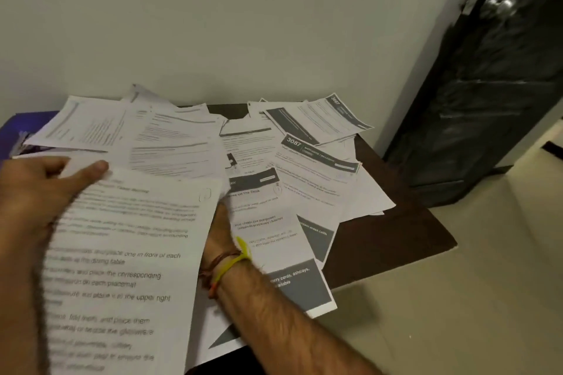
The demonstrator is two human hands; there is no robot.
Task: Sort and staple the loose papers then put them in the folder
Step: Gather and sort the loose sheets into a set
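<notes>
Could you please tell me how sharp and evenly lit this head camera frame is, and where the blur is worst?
Head view: dim, warm light; the sheet gripped by the left hand is motion-smeared, worst along its lower left edge; the loose papers read soft, though "3087" is legible; the door is nearly black with streaky reflections; the right hand is hidden behind the sheet.

A dark brown bench (393, 222) set against a pale wall lies almost buried under loose printed papers (182, 137), overlapping at all angles. Several sheets carry grey header bands, one numbered 3087 (316, 161). A purple folder (18, 131) shows at the far left corner, partly covered. Bare wood shows along the right edge.
</notes>
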